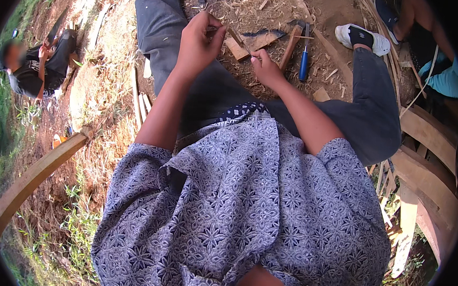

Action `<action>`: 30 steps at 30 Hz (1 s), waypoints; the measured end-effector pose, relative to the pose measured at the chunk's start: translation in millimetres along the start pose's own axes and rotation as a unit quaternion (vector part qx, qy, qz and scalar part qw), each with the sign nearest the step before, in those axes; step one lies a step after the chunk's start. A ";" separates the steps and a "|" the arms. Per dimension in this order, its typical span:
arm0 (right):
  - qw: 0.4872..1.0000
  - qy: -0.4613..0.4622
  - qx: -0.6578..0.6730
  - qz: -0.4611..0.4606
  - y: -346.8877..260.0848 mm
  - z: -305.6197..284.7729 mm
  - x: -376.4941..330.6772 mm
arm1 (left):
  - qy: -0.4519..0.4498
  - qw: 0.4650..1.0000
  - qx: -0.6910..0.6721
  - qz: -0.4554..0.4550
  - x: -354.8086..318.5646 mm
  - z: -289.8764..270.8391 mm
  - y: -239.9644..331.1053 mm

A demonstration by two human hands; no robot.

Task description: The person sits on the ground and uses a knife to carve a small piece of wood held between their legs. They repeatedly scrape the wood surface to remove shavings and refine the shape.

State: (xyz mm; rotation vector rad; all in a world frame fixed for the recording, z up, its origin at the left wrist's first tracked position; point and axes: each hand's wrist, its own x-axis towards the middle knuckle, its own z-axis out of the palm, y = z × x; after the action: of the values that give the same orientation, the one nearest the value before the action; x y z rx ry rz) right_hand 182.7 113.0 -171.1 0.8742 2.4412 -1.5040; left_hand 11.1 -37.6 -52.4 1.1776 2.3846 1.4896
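Observation:
My left hand (201, 40) is raised over my lap, its thumb and fingers closed on one end of a slim brown strip (237, 38). Lower and to the right, my right hand (266, 69) pinches the strip's other end near a thin dark edge. Whether the strip is wood or a blade is too small to tell. Just beyond the hands, a wood block (261, 44) with a blackened edge lies on the ground. To its right are a wooden-handled tool (290, 48) with a dark head and a blue-handled tool (303, 64) with a metal shaft.
Wood shavings (250, 3) litter the dirt between my outstretched legs. A person (39, 68) sits far left; another person's bare leg and turquoise garment (448, 78) show at upper right. Curved planks (429, 134) stand at right, and a long beam (38, 178) lies at left.

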 end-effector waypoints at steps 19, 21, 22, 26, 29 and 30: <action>0.999 -0.031 -0.010 0.001 -33.4 -15.3 -3.4 | 0.017 1.000 0.000 -0.012 -19.6 -10.2 -0.1; 0.999 -0.035 -0.011 0.007 0.5 -7.1 10.4 | 0.002 1.000 0.018 -0.002 -18.0 -6.6 1.0; 0.999 -0.039 -0.011 0.008 5.0 -8.3 19.4 | -0.003 1.000 0.028 0.003 -14.2 -3.2 -0.1; 0.984 -0.039 0.144 -0.098 -88.6 -29.6 -19.8 | 0.021 0.999 0.005 -0.028 -24.7 -6.7 1.7; 0.999 -0.041 -0.003 0.015 -9.5 -7.8 -4.4 | 0.008 1.000 0.019 -0.007 -14.9 -6.2 10.4; 0.994 -0.050 -0.064 0.077 18.9 -2.8 4.7 | 0.000 1.000 0.009 0.001 -11.1 -2.2 14.6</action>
State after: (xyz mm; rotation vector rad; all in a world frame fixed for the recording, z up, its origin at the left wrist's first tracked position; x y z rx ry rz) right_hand 189.6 123.5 -186.2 0.9164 2.3109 -1.2908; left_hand 26.0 -43.1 -42.9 1.1829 2.4026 1.4719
